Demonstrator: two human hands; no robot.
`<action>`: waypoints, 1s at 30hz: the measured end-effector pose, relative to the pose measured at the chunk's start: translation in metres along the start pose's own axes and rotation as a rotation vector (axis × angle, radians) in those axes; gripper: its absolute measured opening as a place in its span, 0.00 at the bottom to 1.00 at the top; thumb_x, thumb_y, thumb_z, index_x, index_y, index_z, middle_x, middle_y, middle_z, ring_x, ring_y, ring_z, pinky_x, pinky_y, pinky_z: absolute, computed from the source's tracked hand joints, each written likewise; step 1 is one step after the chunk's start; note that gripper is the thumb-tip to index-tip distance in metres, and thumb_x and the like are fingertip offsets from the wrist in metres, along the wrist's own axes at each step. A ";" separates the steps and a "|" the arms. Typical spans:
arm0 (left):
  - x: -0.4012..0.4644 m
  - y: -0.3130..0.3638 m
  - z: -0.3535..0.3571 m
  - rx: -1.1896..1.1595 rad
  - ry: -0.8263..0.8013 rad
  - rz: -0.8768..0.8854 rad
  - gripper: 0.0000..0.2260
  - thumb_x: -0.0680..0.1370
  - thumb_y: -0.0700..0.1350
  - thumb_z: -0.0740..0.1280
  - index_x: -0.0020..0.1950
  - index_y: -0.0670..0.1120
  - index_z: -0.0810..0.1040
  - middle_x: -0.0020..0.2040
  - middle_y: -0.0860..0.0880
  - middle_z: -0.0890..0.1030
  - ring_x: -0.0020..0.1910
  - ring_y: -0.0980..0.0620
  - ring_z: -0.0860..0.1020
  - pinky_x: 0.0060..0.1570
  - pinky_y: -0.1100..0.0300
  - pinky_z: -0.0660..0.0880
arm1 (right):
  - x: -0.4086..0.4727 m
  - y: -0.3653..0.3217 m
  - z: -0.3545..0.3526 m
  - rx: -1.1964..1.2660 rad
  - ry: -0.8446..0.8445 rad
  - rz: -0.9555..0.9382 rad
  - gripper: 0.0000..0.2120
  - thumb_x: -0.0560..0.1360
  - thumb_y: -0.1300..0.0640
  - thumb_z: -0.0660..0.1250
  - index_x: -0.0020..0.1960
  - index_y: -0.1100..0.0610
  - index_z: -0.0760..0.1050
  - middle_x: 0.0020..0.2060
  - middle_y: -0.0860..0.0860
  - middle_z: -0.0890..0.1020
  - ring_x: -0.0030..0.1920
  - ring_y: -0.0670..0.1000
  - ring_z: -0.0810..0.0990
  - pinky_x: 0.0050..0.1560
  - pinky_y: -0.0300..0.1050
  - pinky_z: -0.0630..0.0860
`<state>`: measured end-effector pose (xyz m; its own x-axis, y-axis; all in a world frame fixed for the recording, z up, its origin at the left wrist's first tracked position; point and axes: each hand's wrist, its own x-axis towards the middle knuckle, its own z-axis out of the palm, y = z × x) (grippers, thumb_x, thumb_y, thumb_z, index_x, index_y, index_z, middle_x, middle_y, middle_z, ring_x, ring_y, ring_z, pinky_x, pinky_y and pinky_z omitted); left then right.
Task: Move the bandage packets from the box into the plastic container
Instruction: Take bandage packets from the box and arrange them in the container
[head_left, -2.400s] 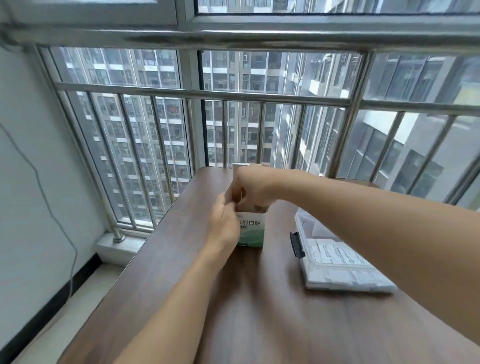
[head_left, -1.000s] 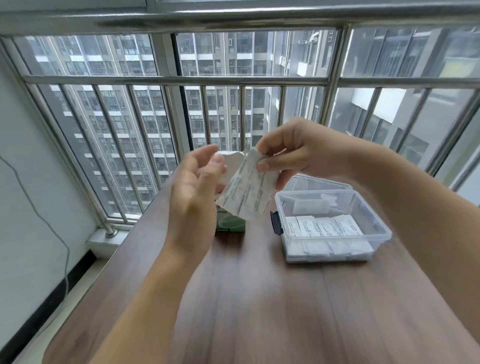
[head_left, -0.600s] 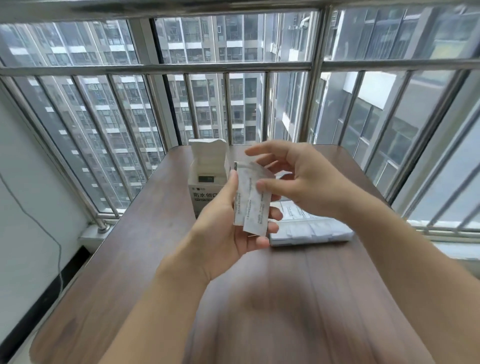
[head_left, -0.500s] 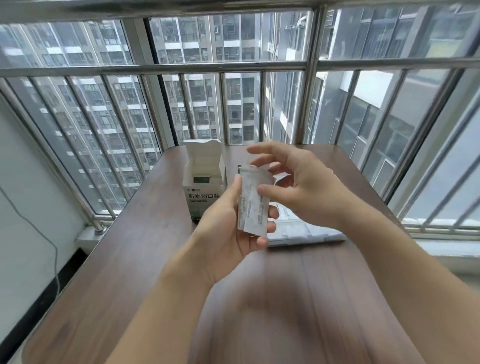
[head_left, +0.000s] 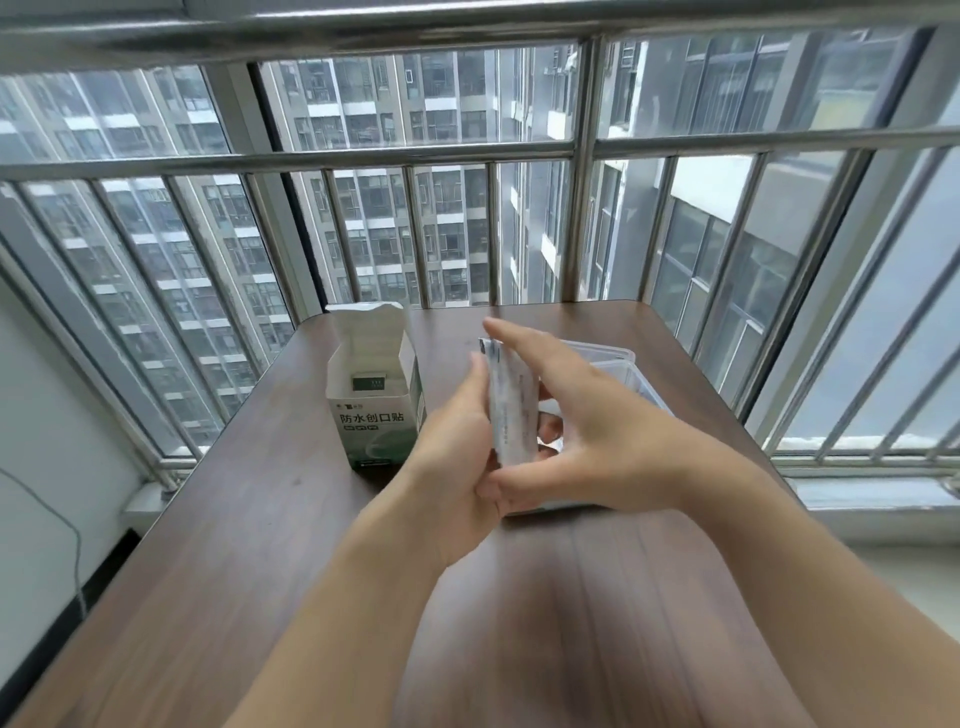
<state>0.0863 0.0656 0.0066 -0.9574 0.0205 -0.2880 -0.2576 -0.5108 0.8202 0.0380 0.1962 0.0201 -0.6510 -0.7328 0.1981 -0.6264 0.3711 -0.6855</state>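
Since half a second ago my hands have drawn closer together and the packets (head_left: 511, 410) now stand nearly edge-on between them, no longer fanned toward me. My left hand (head_left: 457, 467) is half curled, thumb up along the left face of the packets and fingers wrapped behind them, gripping the stack. My right hand (head_left: 582, 431) is spread wide, forefinger stretched over the top edge and thumb pressed under the bottom edge, so it pinches the stack by its ends while the other fingers hang loose. I hold the packets upright above the table (head_left: 260, 519), in front of the container (head_left: 636, 376), whose clear rim shows just behind my right hand; the rest of it is hidden. Just left of my left hand stands the box (head_left: 374, 410), flap up and mouth open, its inside mostly dark. Nearer me the tabletop lies bare between my forearms and out to both side edges. Beyond the far edge run the window bars (head_left: 582, 171), close behind box and container.
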 end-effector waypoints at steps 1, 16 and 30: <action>0.002 0.000 0.003 0.002 0.004 0.001 0.24 0.83 0.63 0.54 0.57 0.50 0.85 0.58 0.45 0.83 0.60 0.44 0.80 0.55 0.48 0.77 | 0.001 0.001 -0.003 -0.022 -0.013 -0.004 0.57 0.65 0.50 0.82 0.82 0.48 0.50 0.77 0.41 0.61 0.76 0.40 0.60 0.75 0.45 0.64; 0.003 -0.010 0.021 0.293 0.019 0.150 0.24 0.81 0.65 0.55 0.50 0.50 0.83 0.33 0.49 0.78 0.25 0.55 0.73 0.20 0.63 0.67 | -0.003 0.009 -0.028 -0.150 0.028 -0.038 0.50 0.63 0.51 0.83 0.79 0.50 0.62 0.63 0.46 0.71 0.63 0.44 0.74 0.65 0.36 0.72; 0.027 0.007 0.016 0.381 0.044 0.392 0.26 0.84 0.60 0.50 0.50 0.44 0.80 0.39 0.42 0.83 0.35 0.46 0.82 0.26 0.55 0.79 | 0.049 0.003 -0.096 -0.012 -0.242 0.022 0.04 0.80 0.65 0.67 0.48 0.63 0.80 0.36 0.51 0.84 0.36 0.49 0.81 0.39 0.43 0.79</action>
<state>0.0567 0.0766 0.0122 -0.9868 -0.1495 0.0617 0.0809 -0.1255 0.9888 -0.0369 0.2164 0.0951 -0.5440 -0.8390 0.0086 -0.6191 0.3945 -0.6790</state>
